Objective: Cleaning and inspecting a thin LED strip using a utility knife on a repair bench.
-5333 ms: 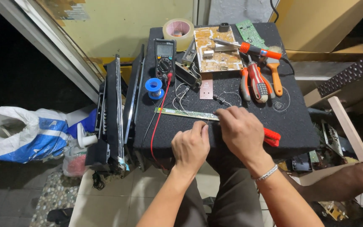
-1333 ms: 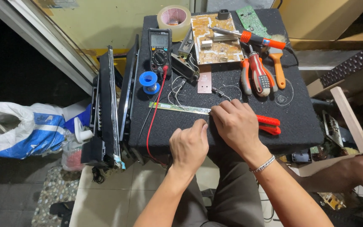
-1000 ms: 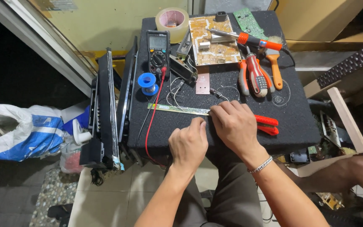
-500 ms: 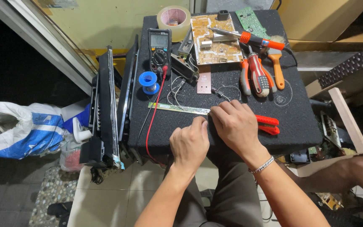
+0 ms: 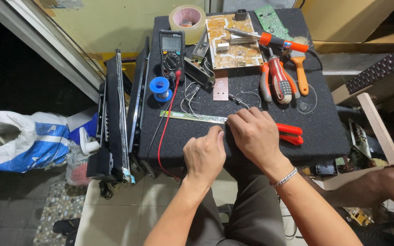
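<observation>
Lying beneath both hands' fingertips: narrow strip board [image 5: 192, 117]

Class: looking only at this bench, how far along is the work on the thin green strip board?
Done: the strip board lies flat on the black mat, with multimeter, solder spool and soldering iron laid out. In hand: left hand and right hand rest at its right end. Left: iron and meter lie untouched, so no soldering or probing is under way.

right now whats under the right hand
The right hand covers one end of the thin strip board and red-handled pliers; what lies beneath the palm is hidden.
</observation>
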